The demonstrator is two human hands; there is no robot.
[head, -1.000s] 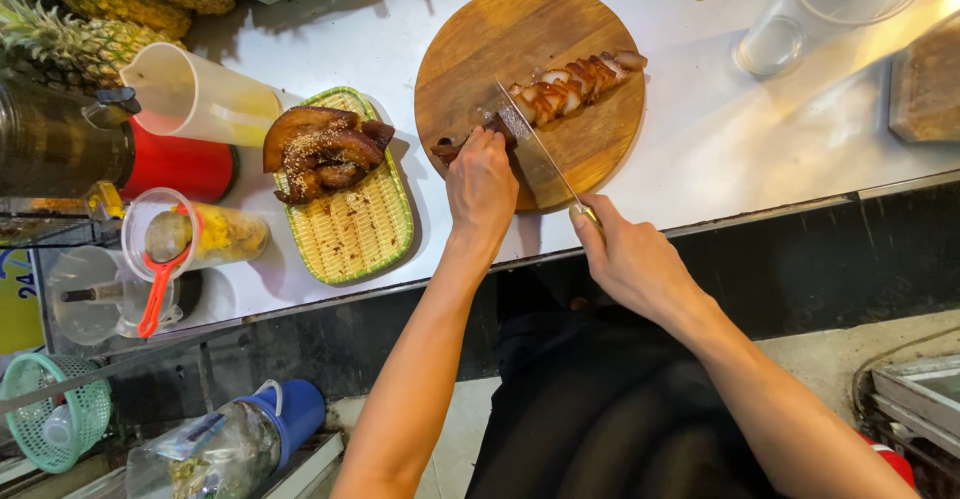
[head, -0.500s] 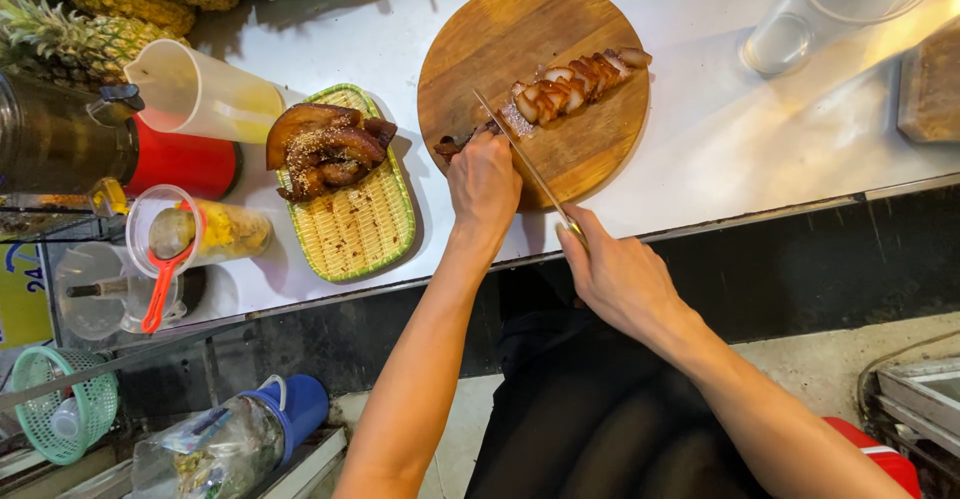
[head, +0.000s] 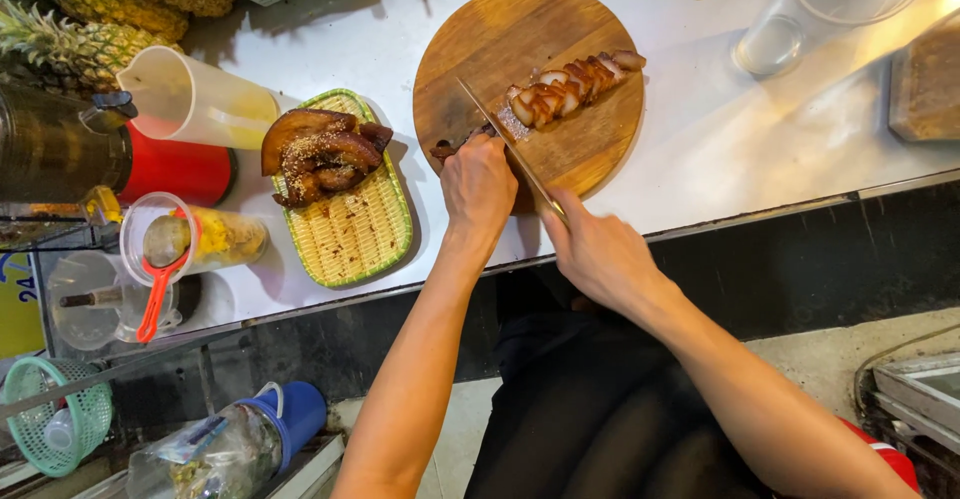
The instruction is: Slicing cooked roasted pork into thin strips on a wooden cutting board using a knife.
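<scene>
Step in hand: slicing. Right hand point(head: 600, 254) has its fingers closed around the handle of a long steel knife point(head: 505, 144), blade angled across the round wooden cutting board point(head: 500, 49). Left hand point(head: 478, 184), fingers curled shut, pins the uncut end of the glazed reddish-brown roast pork strip point(head: 560, 84); its cut slices fan out toward the far rim. Board sits on the steel bench point(head: 720, 139). Judgement: the next cut calls for the blade set just beside the last slice, knuckles clear. Green-rimmed woven tray point(head: 355, 229) with more roast meat lies left of the board.
</scene>
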